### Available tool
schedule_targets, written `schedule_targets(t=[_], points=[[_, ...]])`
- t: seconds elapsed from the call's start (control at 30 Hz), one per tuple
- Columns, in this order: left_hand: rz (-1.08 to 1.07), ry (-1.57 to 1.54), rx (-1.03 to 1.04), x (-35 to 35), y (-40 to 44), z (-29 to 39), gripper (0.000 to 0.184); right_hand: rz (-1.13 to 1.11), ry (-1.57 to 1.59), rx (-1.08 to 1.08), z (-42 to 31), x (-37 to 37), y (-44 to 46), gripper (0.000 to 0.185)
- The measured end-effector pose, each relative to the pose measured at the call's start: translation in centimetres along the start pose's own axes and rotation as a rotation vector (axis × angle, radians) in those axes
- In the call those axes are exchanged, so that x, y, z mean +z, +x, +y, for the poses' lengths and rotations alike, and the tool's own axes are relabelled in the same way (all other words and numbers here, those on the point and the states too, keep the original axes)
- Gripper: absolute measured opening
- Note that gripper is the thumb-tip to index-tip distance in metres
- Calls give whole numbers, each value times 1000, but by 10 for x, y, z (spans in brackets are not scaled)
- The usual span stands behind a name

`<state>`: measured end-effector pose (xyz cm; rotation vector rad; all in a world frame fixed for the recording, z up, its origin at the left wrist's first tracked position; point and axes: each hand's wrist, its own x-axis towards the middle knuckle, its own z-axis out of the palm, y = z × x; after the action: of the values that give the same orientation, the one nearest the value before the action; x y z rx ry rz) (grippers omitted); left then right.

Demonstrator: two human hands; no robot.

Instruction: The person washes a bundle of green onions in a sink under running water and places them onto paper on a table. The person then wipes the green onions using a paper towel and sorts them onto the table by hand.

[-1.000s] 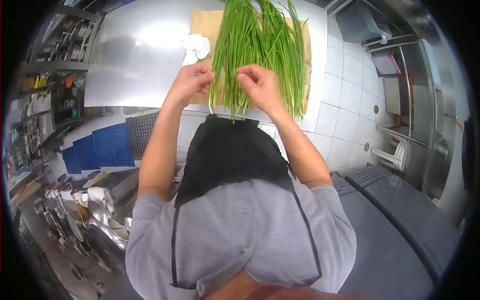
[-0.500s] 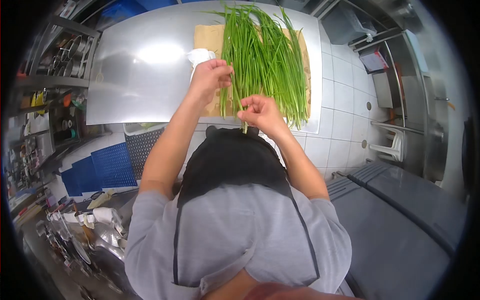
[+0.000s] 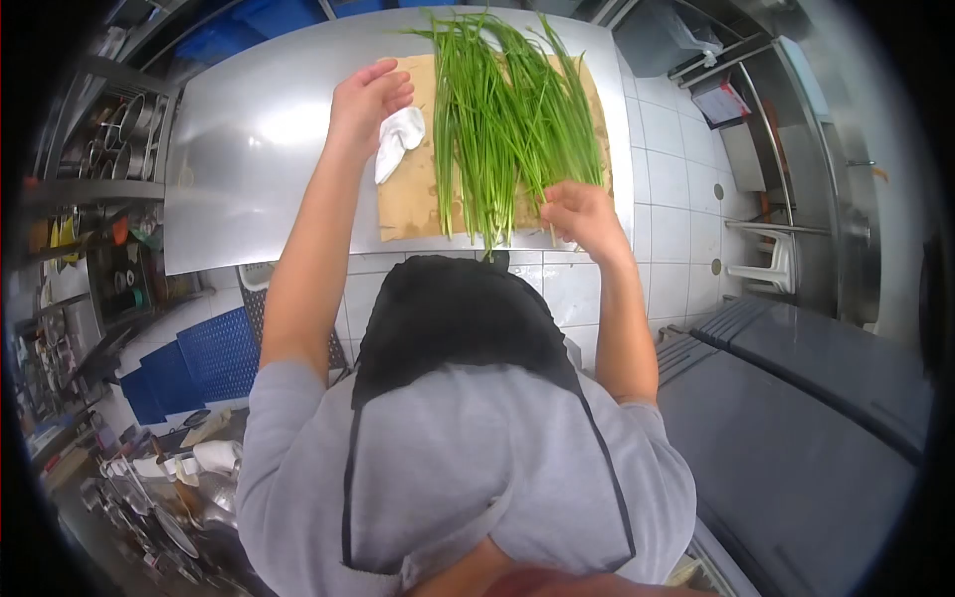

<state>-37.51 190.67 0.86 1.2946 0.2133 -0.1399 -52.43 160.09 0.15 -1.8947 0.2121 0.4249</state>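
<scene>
A thick spread of long green chives [image 3: 507, 129] lies on a brown sheet of cardboard [image 3: 403, 214], the stalk ends towards me. At the near right of the spread, my right hand [image 3: 587, 214] is closed, its thumb and fingers pinching a few stalks. My left hand [image 3: 370, 104] is raised at the left, away from the chives, with fingers loosely bent and apart and nothing visible in them. Just below its fingers, a crumpled white cloth [image 3: 400, 139] rests on the cardboard's left edge.
The cardboard lies on a shiny metal table [image 3: 239, 159]. Grey chest-like units [image 3: 756, 428] stand at the right, near a white plastic stool [image 3: 771, 264]. Blue perforated panels [image 3: 224, 343] and racks of pans and ladles [image 3: 159, 497] are at the left.
My left hand has moved up and left, off the chives. My right hand has shifted right along the stalk ends. The view has shifted slightly.
</scene>
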Motion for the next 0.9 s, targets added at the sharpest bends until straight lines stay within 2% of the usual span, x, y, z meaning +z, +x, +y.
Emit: schedule_targets(t=[0.07,0.13,0.17,0.23,0.33,0.43,0.67,0.8,0.9], points=[[-17,132,-69,-16,-19,-13,34,-130,384,33,3,-2,-10,18],[-47,272,-93,-18,-36,-25,30,-27,242,41,4,4,-13,18],[-141,283,-158,-16,-44,-27,28,20,166,44,3,6,-11,18],[-339,305,-308,-1,-67,-34,25,-21,327,14,-12,16,-16,16],[-493,221,-307,41,-97,-41,23,-77,434,-39,-26,31,-11,15],[-519,30,-277,56,-96,-57,22,-141,407,-58,-30,41,-11,14],[-391,-12,-344,55,-74,-47,16,-168,381,19,-22,40,-18,14],[-405,-85,-251,49,-58,-44,11,-226,416,44,-17,34,-23,10],[-362,-131,-161,48,-52,-39,16,-217,272,5,-4,29,-21,7]])
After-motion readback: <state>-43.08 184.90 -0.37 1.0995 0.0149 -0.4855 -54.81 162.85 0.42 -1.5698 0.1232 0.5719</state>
